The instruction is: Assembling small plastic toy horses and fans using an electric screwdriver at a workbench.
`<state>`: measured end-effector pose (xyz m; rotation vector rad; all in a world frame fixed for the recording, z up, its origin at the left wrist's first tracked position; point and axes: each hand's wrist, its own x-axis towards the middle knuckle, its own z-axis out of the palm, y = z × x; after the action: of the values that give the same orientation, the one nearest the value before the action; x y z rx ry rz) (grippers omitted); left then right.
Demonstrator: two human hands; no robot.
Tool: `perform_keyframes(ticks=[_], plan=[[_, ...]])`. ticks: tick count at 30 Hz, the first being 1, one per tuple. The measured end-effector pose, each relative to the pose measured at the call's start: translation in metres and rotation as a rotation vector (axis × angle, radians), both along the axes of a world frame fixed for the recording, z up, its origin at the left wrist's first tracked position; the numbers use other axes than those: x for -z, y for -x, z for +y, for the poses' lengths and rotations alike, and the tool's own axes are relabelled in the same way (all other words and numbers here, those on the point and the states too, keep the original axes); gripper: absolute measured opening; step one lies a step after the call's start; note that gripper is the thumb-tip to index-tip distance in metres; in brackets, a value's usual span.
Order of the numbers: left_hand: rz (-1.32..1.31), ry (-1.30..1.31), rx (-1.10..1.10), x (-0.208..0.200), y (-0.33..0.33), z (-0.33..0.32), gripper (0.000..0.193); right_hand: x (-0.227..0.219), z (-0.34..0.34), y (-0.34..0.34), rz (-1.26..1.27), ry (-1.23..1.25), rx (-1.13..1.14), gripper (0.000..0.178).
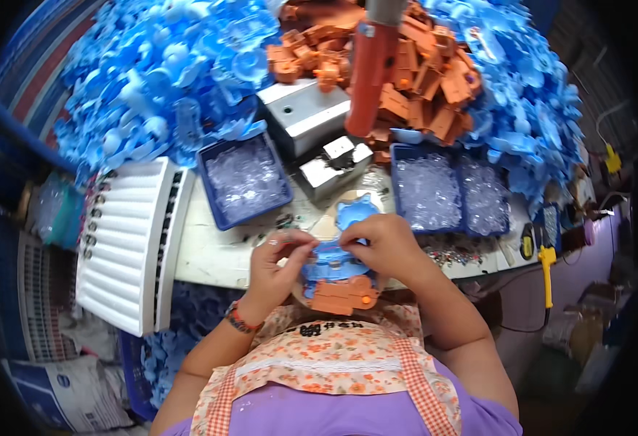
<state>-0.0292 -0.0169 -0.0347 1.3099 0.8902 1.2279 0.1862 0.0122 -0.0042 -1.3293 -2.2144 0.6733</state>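
Both my hands work close together at the near edge of the table, over a blue plastic molded part [337, 270]. My left hand [269, 270] has thumb and forefinger pinched at the part's upper left. My right hand [388, 247] is pinched at its upper right; whatever sits between the fingertips of either hand is too small to make out. Just in front of my apron, an orange plastic part [337, 296] lies against the blue one. Beyond my fingers is another blue part [355, 211], partly covered by my right hand.
Heaps of blue parts [152, 80] and orange parts [435, 80] fill the back. An orange cylinder [372, 80] hangs over metal blocks [308, 116]. Blue trays [221, 218] hold clear pieces. At left stands a white ribbed tray [126, 240]; a yellow-handled tool [548, 272] hangs right.
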Motion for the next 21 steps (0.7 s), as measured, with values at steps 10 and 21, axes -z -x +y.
perform_keyframes(ticks=[10,21], plan=[[0.154,-0.172,-0.015,0.001,-0.001,0.004,0.010,0.010,-0.007,0.017,-0.027,-0.030,-0.026,0.010],[0.152,-0.099,0.000,0.003,0.000,-0.001,0.012,0.014,0.000,0.012,-0.052,-0.245,-0.236,0.008]])
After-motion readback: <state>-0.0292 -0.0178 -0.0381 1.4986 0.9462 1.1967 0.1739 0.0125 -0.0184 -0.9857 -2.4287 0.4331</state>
